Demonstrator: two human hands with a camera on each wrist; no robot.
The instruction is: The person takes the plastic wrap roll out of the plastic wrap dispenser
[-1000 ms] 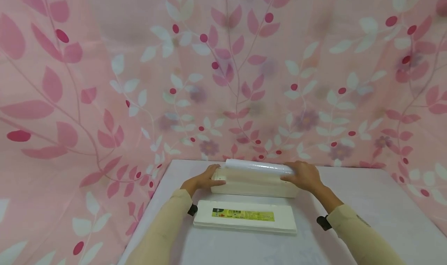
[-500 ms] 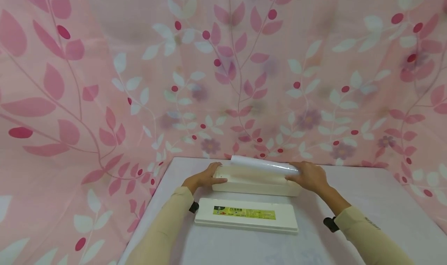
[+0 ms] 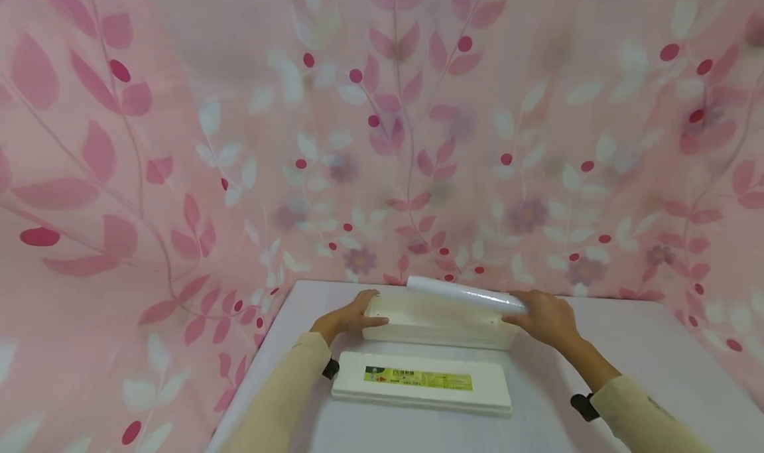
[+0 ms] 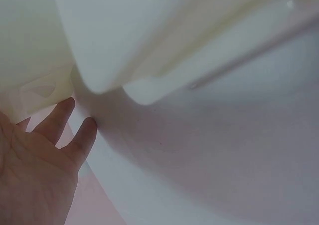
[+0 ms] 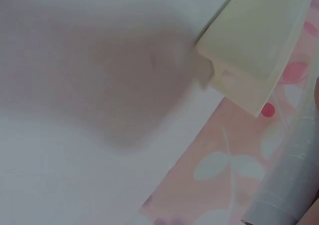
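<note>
A long cream plastic box (image 3: pixel 438 333) lies across the far part of the table. My left hand (image 3: pixel 349 315) holds its left end, thumb on the front wall; the left wrist view shows fingertips (image 4: pixel 84 127) at that end. My right hand (image 3: pixel 546 319) grips the right end of a shiny roll of cling film (image 3: pixel 462 294). The roll slants above the box, left end higher, its right end past the box's. In the right wrist view, the cling film roll (image 5: pixel 281 192) is apart from the box end (image 5: pixel 249 55).
A white lid (image 3: pixel 352 392) with a green and yellow label (image 3: pixel 418 378) lies in front of the box on the white-covered table (image 3: pixel 644 347). Behind and at the sides hangs a pink leaf-patterned cloth (image 3: pixel 239 108).
The right hand has moved to the right with the cling film roll, which now tilts more and sits further right over the box. The left hand stays at the box's left end.
</note>
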